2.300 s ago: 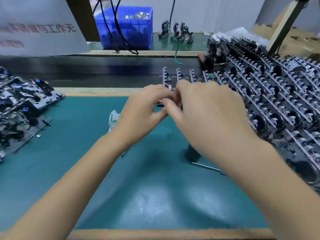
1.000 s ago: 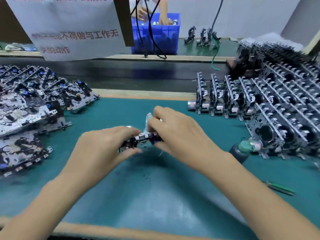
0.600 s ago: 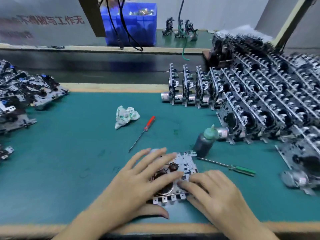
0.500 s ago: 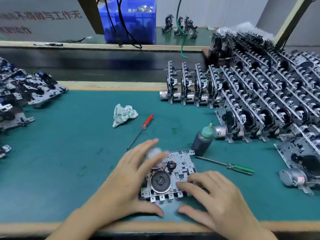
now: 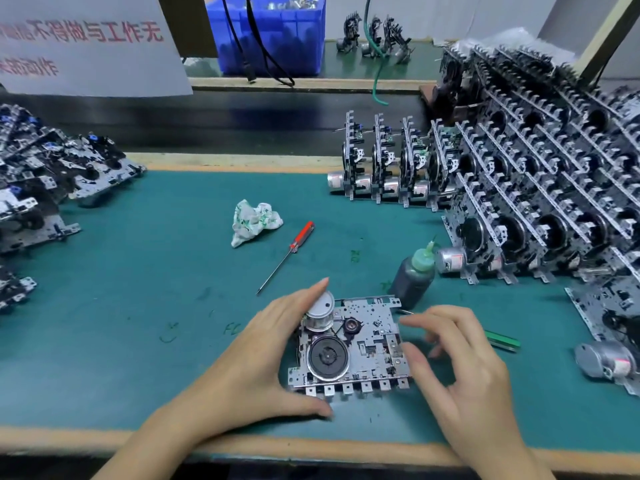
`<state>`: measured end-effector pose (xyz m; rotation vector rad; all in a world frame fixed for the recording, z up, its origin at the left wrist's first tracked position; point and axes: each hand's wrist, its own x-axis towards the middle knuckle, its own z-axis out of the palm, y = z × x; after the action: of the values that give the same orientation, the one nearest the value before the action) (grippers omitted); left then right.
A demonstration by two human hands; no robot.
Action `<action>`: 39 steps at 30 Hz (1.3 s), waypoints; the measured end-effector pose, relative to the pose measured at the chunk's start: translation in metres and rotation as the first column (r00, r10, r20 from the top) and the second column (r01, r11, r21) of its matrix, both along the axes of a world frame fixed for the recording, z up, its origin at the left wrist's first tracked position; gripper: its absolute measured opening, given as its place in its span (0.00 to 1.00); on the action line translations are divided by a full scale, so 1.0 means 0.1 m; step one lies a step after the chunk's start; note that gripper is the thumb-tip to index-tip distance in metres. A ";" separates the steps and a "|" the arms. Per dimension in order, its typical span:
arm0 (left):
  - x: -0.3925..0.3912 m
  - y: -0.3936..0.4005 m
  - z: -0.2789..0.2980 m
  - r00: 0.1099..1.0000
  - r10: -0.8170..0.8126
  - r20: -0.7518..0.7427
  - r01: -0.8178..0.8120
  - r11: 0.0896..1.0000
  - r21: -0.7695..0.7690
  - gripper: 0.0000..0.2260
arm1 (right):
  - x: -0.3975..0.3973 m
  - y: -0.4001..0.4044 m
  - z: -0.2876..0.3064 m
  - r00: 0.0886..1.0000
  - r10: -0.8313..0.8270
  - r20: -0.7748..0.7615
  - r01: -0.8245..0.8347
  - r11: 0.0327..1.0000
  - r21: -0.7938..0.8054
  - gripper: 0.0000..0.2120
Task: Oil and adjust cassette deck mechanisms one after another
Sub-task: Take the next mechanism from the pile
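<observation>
A cassette deck mechanism (image 5: 349,348) lay flat on the green counter (image 5: 138,306) near its front edge; the left hand (image 5: 263,355) cupped its left side, fingers (image 5: 311,292) straight against the silver motor and thumb along the near edge; the right hand (image 5: 460,362) hovered just beside its right edge, fingers loosely curled and holding nothing; an oil bottle (image 5: 414,277) stood just behind it; a red screwdriver (image 5: 289,254) and a crumpled rag (image 5: 254,221) lay farther back; rows of mechanisms (image 5: 519,188) stood at the right.
</observation>
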<state>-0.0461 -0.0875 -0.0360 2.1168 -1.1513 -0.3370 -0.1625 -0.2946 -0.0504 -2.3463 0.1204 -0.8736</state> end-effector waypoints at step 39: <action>0.04 -0.07 -0.07 0.994 -0.032 0.107 0.036 0.999 -0.036 0.50 | 0.06 -0.11 0.56 0.800 0.251 -0.545 -0.427 0.876 -0.224 0.45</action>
<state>-0.0422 -0.0944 -0.0430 2.1058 -1.2460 -0.2186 -0.1561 -0.3056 0.0053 -2.7488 -0.2663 -0.0844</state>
